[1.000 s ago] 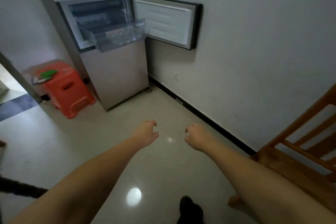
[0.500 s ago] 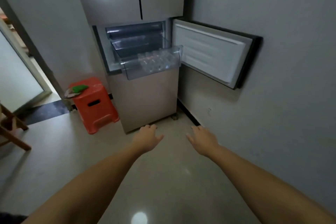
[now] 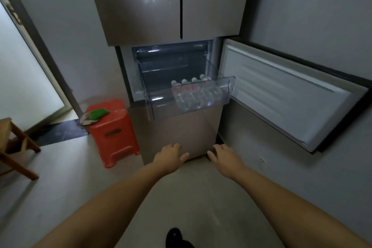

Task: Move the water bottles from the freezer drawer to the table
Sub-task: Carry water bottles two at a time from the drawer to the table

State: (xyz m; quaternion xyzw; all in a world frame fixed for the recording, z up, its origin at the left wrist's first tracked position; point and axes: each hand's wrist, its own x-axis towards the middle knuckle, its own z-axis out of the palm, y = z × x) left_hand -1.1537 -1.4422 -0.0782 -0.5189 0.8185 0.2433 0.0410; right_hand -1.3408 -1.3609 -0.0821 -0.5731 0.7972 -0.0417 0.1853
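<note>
Several clear water bottles (image 3: 193, 94) with white caps and red labels lie side by side in the right half of a transparent freezer drawer (image 3: 159, 104), which is pulled out of the fridge (image 3: 161, 6). My left hand (image 3: 170, 157) and my right hand (image 3: 226, 158) are stretched forward below the drawer, in front of the lower fridge panel. Both hands hold nothing and their fingers are spread. The table is out of view.
The freezer door (image 3: 285, 94) stands swung open to the right, along the wall. An orange plastic stool (image 3: 113, 133) with a green cloth on it sits left of the fridge. A wooden chair (image 3: 14, 147) is at the far left, beside a doorway.
The fridge has come much closer and moved to the centre of the view. Both hands went from loosely curled to spread fingers and now reach nearer the drawer.
</note>
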